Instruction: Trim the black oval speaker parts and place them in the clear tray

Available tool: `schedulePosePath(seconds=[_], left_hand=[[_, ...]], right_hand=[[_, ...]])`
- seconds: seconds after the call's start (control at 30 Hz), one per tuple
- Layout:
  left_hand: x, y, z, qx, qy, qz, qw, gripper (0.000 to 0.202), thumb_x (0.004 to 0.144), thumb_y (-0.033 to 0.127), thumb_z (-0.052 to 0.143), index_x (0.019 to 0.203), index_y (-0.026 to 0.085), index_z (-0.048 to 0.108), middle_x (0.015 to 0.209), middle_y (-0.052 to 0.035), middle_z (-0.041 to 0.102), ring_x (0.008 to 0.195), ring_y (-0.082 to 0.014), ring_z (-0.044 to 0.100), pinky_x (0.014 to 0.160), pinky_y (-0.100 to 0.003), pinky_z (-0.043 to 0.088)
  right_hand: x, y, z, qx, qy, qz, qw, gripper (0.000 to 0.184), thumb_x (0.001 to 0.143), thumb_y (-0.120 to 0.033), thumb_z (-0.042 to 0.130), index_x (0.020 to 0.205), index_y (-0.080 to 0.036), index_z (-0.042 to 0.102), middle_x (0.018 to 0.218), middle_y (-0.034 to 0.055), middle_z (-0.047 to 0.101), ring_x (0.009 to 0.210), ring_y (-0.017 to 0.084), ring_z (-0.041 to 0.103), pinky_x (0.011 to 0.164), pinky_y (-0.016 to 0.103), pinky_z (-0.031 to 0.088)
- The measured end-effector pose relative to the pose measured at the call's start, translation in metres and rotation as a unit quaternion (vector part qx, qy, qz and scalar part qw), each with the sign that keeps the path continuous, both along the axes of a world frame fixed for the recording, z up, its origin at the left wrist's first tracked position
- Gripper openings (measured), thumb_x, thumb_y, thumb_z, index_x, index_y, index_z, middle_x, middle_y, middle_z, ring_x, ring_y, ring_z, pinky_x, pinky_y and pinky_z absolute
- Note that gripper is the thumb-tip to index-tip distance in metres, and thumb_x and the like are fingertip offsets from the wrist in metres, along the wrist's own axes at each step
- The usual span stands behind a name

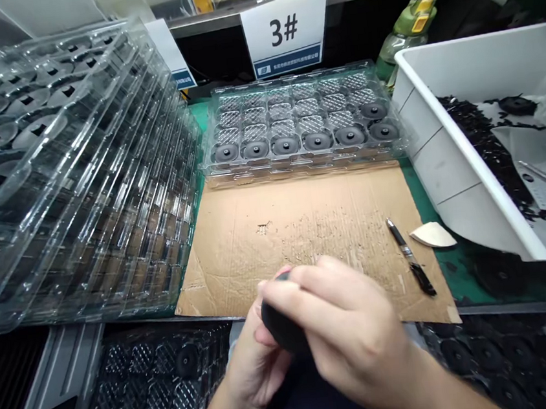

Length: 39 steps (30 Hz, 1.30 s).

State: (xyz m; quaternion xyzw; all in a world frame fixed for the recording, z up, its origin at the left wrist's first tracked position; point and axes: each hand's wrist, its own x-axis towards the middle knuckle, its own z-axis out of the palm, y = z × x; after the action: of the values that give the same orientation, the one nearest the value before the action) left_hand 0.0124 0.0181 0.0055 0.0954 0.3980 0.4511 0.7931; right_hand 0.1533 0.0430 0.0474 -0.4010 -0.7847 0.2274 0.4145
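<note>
Both my hands meet at the near edge of a scored cardboard sheet (305, 227). My right hand (349, 333) is curled over a round black plastic part (281, 327), fingers wrapped round it. My left hand (255, 362) grips the same part from below and the left. Much of the part is hidden by my fingers. A clear blister tray (300, 91) lies across the far edge of the cardboard; its front row and right end hold several black round parts (286, 144).
A tall stack of clear trays (69, 174) fills the left. A white bin (447, 147) with black scrap stands at the right. A craft knife (410, 258) and a white scrap (432, 235) lie on the cardboard's right side. More trays with black parts (165, 385) sit below the bench edge.
</note>
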Motion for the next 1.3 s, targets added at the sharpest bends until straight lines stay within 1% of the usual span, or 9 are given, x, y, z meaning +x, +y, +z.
schedulePosePath(seconds=[0.1,0.23,0.4,0.6,0.7,0.87,1.0,1.1,1.3], left_hand=[[-0.003,0.001,0.0,-0.001,0.018,-0.012,1.0,0.068,0.042,0.043,0.085,0.105,0.023,0.068,0.09,-0.001,0.07,0.085,-0.0153,0.062,0.08,-0.021,0.048],[-0.003,0.002,-0.003,0.006,0.045,0.017,0.999,0.066,0.043,0.039,0.086,0.105,0.024,0.068,0.092,0.0002,0.07,0.085,-0.0137,0.062,0.08,-0.018,0.047],[-0.005,0.003,-0.005,0.031,0.001,0.003,1.0,0.06,0.045,0.039,0.085,0.101,0.026,0.069,0.089,0.0033,0.07,0.084,-0.0123,0.063,0.077,-0.016,0.047],[-0.004,0.008,0.005,0.085,-0.052,-0.012,0.995,0.056,0.053,0.039,0.082,0.105,0.028,0.066,0.107,-0.002,0.07,0.094,-0.0195,0.066,0.087,-0.028,0.049],[-0.001,0.01,0.006,0.106,-0.083,-0.021,0.991,0.055,0.056,0.037,0.081,0.108,0.027,0.064,0.109,-0.002,0.07,0.095,-0.02,0.067,0.088,-0.029,0.049],[0.005,0.007,0.004,0.083,-0.068,-0.021,0.994,0.059,0.052,0.038,0.083,0.107,0.028,0.065,0.109,-0.003,0.07,0.095,-0.0207,0.067,0.087,-0.029,0.049],[0.006,0.008,0.005,0.061,0.009,-0.018,0.998,0.06,0.043,0.04,0.086,0.099,0.029,0.07,0.097,0.0011,0.072,0.088,-0.0135,0.065,0.081,-0.018,0.047],[0.004,0.01,0.004,0.062,0.053,-0.01,0.997,0.063,0.039,0.041,0.086,0.099,0.029,0.07,0.094,0.0017,0.072,0.088,-0.0127,0.063,0.082,-0.018,0.046],[0.001,0.014,0.002,0.059,0.08,0.01,0.995,0.067,0.04,0.041,0.086,0.104,0.026,0.069,0.1,-0.0027,0.072,0.092,-0.0176,0.064,0.085,-0.024,0.048]], right_hand=[[-0.001,0.002,-0.004,-0.036,0.054,0.029,0.997,0.029,0.089,-0.005,0.039,0.094,-0.011,0.067,0.079,0.0063,0.065,0.069,0.015,0.055,0.063,0.025,0.046],[-0.008,-0.002,-0.007,-0.055,-0.057,-0.082,0.994,0.032,0.087,-0.005,0.037,0.092,-0.012,0.068,0.071,0.007,0.062,0.063,0.017,0.051,0.057,0.028,0.043],[-0.004,-0.001,-0.004,-0.093,0.05,-0.024,0.994,0.027,0.089,-0.008,0.042,0.098,-0.013,0.067,0.08,0.0064,0.064,0.071,0.015,0.055,0.065,0.027,0.046],[0.036,-0.017,-0.021,-0.408,0.216,0.086,0.883,0.013,0.084,-0.033,0.061,0.087,-0.025,0.07,0.074,-0.0005,0.063,0.063,0.012,0.056,0.053,0.02,0.042],[0.047,-0.028,-0.037,-0.456,0.284,-0.008,0.844,0.016,0.085,-0.039,0.061,0.094,-0.028,0.068,0.084,0.0008,0.068,0.072,0.014,0.062,0.059,0.021,0.047],[0.042,-0.028,-0.023,-0.283,0.202,-0.174,0.921,0.014,0.087,-0.027,0.058,0.099,-0.031,0.066,0.09,0.0001,0.068,0.073,0.015,0.063,0.056,0.021,0.049],[0.023,-0.014,0.0,-0.073,0.087,-0.106,0.988,0.026,0.087,-0.008,0.051,0.105,-0.021,0.063,0.089,0.0037,0.068,0.077,0.018,0.061,0.067,0.029,0.049],[0.015,-0.004,0.003,-0.082,0.002,-0.037,0.996,0.021,0.088,-0.008,0.047,0.1,-0.014,0.064,0.078,0.0048,0.065,0.067,0.016,0.058,0.061,0.029,0.047],[0.016,-0.002,0.004,-0.098,0.007,-0.059,0.993,0.021,0.089,-0.011,0.045,0.098,-0.013,0.064,0.08,0.0056,0.065,0.071,0.016,0.059,0.064,0.028,0.047]])
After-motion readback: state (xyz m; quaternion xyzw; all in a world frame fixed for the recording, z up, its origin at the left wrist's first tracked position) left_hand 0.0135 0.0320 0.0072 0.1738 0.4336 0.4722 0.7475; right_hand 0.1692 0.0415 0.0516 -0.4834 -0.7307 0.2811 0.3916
